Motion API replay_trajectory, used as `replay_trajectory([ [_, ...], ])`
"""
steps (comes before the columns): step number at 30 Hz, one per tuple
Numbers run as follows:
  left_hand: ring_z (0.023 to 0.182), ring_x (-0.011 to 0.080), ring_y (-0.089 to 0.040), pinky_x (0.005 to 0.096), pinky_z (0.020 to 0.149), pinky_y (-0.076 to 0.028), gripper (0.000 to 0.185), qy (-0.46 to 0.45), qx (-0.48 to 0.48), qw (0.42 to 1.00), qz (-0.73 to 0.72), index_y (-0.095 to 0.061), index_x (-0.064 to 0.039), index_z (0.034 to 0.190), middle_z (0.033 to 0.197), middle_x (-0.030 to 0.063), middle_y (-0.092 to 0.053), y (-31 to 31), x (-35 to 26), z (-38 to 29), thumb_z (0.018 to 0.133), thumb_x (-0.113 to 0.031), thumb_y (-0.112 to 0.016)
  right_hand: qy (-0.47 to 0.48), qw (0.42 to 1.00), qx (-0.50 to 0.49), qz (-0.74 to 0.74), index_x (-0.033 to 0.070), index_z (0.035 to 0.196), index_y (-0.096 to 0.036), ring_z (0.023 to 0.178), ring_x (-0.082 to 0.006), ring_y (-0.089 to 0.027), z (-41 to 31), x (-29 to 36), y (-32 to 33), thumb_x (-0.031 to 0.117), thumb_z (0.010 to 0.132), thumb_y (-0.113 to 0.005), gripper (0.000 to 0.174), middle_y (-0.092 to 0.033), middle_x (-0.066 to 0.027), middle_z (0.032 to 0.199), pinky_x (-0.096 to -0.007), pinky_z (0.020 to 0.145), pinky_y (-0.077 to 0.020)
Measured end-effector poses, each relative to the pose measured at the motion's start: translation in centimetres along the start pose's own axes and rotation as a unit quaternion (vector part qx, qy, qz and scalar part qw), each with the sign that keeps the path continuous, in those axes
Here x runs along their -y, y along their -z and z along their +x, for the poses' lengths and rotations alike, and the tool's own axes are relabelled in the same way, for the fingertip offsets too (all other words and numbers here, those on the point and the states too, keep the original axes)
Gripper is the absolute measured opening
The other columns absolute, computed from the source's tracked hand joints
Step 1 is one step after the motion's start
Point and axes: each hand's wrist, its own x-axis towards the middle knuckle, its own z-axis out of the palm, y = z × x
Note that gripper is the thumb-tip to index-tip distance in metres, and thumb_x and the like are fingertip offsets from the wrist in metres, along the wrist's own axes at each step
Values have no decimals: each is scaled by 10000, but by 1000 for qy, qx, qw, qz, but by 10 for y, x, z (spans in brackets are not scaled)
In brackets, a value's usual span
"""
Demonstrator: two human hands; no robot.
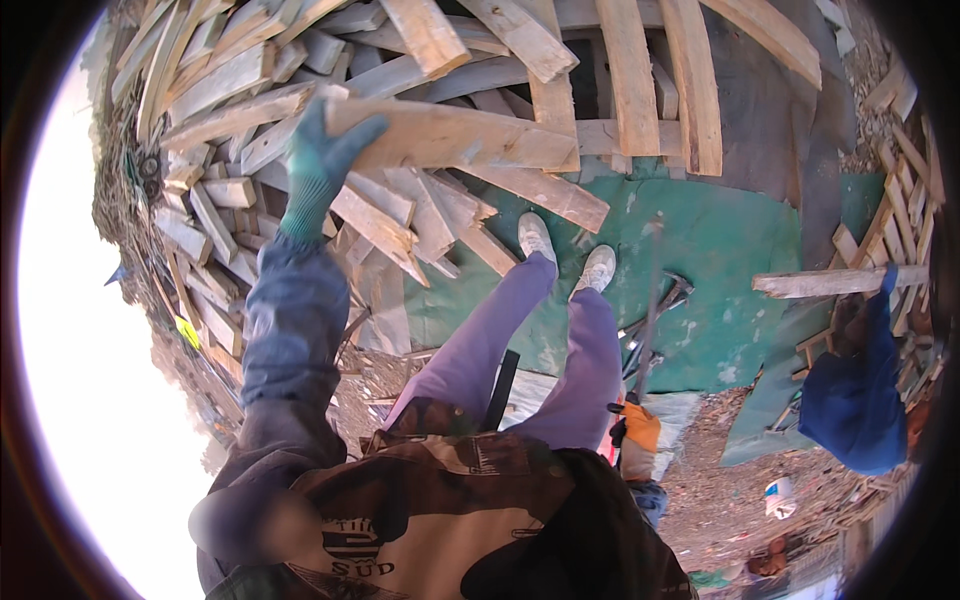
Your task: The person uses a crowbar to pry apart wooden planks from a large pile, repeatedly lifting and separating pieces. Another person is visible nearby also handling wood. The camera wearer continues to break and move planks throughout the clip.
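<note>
My left hand [321, 154], in a green knit-cuff glove, grips the left end of a wooden board [457, 135] over the lumber pile. The board stretches to the right above other pieces. Low and to the right, my right hand [637, 429] wears an orange and black glove. It is closed around a long thin metal bar [649, 315] that points away from me over the green tarp [720, 247]. Beside the bar, a hammer [677, 289] lies on the tarp. The fingers of my right hand are partly hidden.
Loose wooden boards [225, 75] are heaped ahead and to the left. My shoes [596, 268] stand on the tarp near broken board ends. At the right, a person in blue [855, 405] holds a board [825, 282] near another wood pile. A white bucket [780, 496] lies on littered ground.
</note>
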Motion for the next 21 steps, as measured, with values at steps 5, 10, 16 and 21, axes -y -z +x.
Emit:
replay_trajectory([
  [5, 852, 349, -690, 447, 749, -526, 651, -55, 3, 979, 194, -599, -28, 1008, 924, 179, -694, -12, -29, 22, 719, -581, -785, 201, 969, 91, -113, 2, 969, -711, 526, -79, -518, -8, 46, -45, 159, 960, -557, 220, -617, -13, 754, -234, 448, -360],
  [10, 902, 350, -677, 442, 775, -526, 650, -50, 58, 982, 175, -594, -17, 1021, 965, 185, -673, -22, -63, 23, 715, -556, -789, 48, 983, 174, -37, 17, 943, -719, 489, -42, -453, -10, 92, -70, 190, 950, -612, 204, -603, 24, 721, -222, 442, -325],
  [16, 879, 352, -664, 448, 776, -508, 567, -116, 41, 981, 152, -589, -12, 956, 927, 175, -659, -24, -65, 26, 720, -484, -795, 107, 978, 170, -56, 23, 1013, -705, 498, -45, -483, -9, 112, -72, 161, 957, -601, 182, -627, 25, 748, -216, 453, -358],
  [21, 873, 363, -662, 451, 760, -507, 579, -153, 19, 977, 149, -575, -4, 948, 929, 177, -658, -33, -71, 23, 726, -495, -788, 69, 976, 179, -101, 35, 1012, -715, 488, -56, -482, -19, 131, -53, 256, 957, -637, 241, -584, 37, 709, -224, 454, -375],
])
